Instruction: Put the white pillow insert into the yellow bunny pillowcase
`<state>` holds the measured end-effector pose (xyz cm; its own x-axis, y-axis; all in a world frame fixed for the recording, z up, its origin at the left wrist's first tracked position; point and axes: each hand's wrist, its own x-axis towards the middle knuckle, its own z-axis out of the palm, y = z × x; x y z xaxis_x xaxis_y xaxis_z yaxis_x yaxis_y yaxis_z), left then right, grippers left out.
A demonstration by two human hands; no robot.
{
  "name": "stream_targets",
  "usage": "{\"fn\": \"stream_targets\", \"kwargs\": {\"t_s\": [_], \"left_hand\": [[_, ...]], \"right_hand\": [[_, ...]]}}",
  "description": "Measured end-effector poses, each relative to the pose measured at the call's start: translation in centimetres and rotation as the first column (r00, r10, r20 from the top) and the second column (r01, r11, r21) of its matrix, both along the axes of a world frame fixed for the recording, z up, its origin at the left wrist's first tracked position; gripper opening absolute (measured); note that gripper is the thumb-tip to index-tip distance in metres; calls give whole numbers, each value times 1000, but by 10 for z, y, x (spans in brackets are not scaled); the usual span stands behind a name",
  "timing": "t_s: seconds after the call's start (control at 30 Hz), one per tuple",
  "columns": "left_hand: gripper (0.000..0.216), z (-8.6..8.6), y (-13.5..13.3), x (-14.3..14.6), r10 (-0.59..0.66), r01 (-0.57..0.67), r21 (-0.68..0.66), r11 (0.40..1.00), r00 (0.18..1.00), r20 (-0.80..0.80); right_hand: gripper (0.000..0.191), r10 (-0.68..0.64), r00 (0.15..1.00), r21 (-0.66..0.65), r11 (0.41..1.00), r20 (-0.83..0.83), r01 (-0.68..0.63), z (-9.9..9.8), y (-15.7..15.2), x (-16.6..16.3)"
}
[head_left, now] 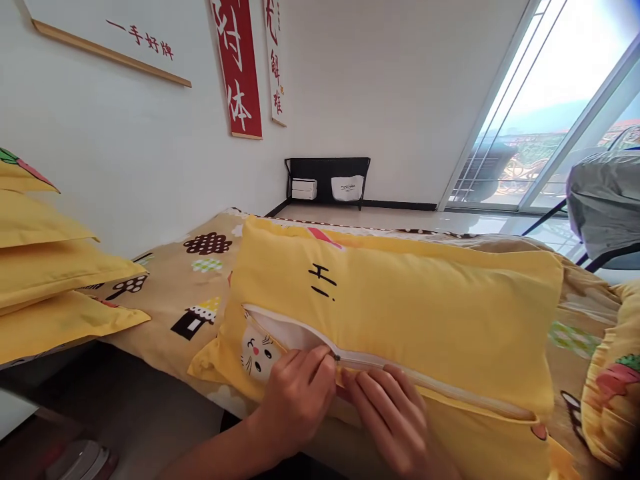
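Observation:
A yellow pillow (440,307) with "Hi!" lettering and a printed cat face lies across the bed in front of me. Along its near side runs a white zipper (450,390); the left stretch gapes and shows white lining, while the right stretch looks closed. My left hand (305,387) is closed in a pinch at the zipper's slider, where the gap ends. Beside it, my right hand (390,417) has its fingers bent together on the yellow fabric just below the zipper. Its fingertips are partly hidden, and the pillow cloth appears gripped there.
Several yellow pillowcases (45,267) are stacked at the left. Another yellow pillow (615,387) is at the right edge. A patterned bedsheet (165,287) covers the bed. Beyond stand a black rack (325,173) and a grey-covered object (605,200) near the glass door.

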<state>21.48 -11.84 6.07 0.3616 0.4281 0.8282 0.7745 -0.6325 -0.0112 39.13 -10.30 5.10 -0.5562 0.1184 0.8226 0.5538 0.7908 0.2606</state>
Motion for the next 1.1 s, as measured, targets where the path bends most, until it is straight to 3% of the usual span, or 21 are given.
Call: {"fn": "stream_targets", "kwargs": {"t_s": [0.1, 0.17, 0.27, 0.47, 0.7, 0.9, 1.0, 1.1], "left_hand": [[17, -4, 1, -11, -44, 46, 42, 998, 998, -48], [21, -12, 1, -24, -65, 69, 138, 988, 997, -34], [24, -28, 1, -51, -6, 7, 260, 965, 1000, -3], [23, -52, -6, -85, 136, -106, 371, 923, 989, -57], [18, -48, -14, -83, 181, -175, 391, 903, 983, 21], [22, -42, -5, -79, -21, -1, 301, 954, 997, 69], [29, -31, -8, -78, -90, 81, 110, 991, 993, 75], [30, -14, -16, -80, -115, 132, -117, 984, 983, 147]], "right_hand": [[30, 40, 999, 14, 999, 0, -40, 1, -4, 6], [32, 49, 999, 26, 998, 18, -50, 1, -7, 8], [33, 55, 997, 41, 998, 60, -57, 1, -9, 8], [39, 79, 993, 42, 996, 84, -83, 2, -9, 5], [35, 74, 993, 37, 996, 90, -77, 7, -10, 4], [32, 73, 996, 18, 997, 47, -74, 5, -13, 2], [31, 62, 994, 10, 998, 86, -63, 7, -15, 3], [32, 46, 993, 1, 999, 113, -46, 9, -17, 4]]}}
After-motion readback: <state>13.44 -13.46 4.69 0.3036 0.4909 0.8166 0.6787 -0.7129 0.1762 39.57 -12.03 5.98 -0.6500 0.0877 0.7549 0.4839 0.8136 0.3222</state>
